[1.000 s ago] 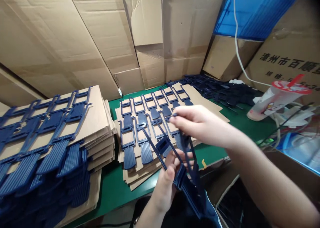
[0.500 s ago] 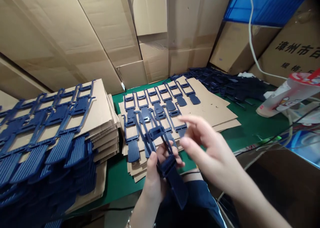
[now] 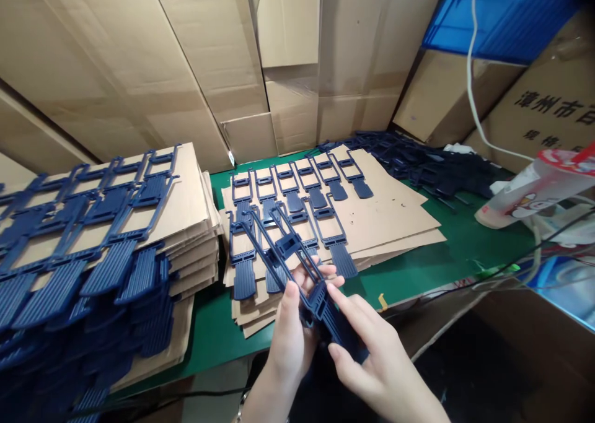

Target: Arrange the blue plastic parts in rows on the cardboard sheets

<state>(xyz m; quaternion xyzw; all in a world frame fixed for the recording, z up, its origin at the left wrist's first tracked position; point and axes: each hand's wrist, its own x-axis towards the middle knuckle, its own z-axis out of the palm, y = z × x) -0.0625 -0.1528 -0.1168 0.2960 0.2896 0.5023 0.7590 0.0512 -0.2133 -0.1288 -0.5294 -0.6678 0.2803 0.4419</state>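
Note:
Both hands hold one dark blue plastic part (image 3: 297, 274), a long frame with a ribbed flat end, low at the centre. My left hand (image 3: 290, 330) grips it from the left with thumb and fingers closed round its middle. My right hand (image 3: 372, 355) pinches the ribbed end from the right. The part's frame end points up and left over a cardboard sheet (image 3: 395, 212) on which several like parts (image 3: 297, 194) lie in rows.
A tall stack of cardboard sheets (image 3: 186, 225) with blue parts sits at the left. A loose pile of blue parts (image 3: 418, 163) lies at the back right. A plastic cup (image 3: 534, 194), cables and boxes stand at the right on the green table (image 3: 441, 256).
My right hand came down from in front of the part and closed on its ribbed end. The left hand kept its grip, and the view shifted slightly.

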